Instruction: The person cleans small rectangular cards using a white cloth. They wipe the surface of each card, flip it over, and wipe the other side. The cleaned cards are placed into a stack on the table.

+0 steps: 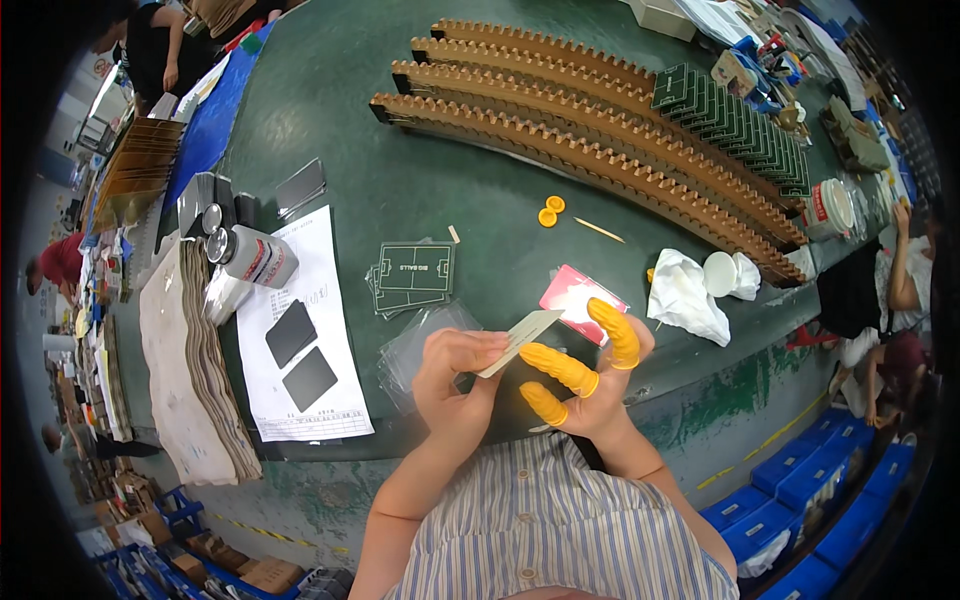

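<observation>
One green table (330,130) fills much of the view, with four toothed racks (540,140) across its far right side and upright green plates (730,130) toward their right ends. At left lies a paper sheet (333,320) with two dark plates (310,378) on it. The left hand (455,375) pinches a pale card (522,342); the right hand (600,395) is spread, yellow-capped, one fingertip by the card, contact unclear. White cloth (688,298) lies right of a pink packet (575,296). The card is tilted, between the hands, near the packet. Smallest is a thin stick (600,230).
</observation>
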### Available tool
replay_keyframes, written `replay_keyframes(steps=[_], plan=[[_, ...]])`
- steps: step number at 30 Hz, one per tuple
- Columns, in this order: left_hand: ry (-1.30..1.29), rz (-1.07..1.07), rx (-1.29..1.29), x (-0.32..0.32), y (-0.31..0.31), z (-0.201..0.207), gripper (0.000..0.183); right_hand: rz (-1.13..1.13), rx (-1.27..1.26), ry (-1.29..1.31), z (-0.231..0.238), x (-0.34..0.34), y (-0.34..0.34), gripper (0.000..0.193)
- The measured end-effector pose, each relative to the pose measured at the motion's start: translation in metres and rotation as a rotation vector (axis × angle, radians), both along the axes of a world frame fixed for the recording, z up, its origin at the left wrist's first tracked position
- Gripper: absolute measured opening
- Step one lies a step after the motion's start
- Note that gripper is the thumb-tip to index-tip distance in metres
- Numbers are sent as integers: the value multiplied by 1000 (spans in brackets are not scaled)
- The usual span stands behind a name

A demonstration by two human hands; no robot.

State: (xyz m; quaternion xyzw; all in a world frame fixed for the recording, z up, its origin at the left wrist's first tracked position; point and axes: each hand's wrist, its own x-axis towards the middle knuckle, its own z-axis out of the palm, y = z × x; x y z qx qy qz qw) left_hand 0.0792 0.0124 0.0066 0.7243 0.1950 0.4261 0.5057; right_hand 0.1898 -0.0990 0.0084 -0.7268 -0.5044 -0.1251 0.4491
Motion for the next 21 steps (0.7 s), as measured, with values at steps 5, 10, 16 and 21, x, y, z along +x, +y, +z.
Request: replay_keyframes(steps=[5, 10, 16, 21], plan=[[6, -23, 54, 0, 2, 2, 19, 14, -2, 51, -1, -2, 0, 32], [5, -35, 47, -1, 2, 1, 20, 33, 8, 51, 0, -2, 0, 31], [-4, 16, -37, 1, -1, 1, 17, 62, 13, 36, 0, -3, 2, 32], [-5, 19, -35, 1, -1, 0, 17, 81, -20, 33, -1, -3, 1, 32]])
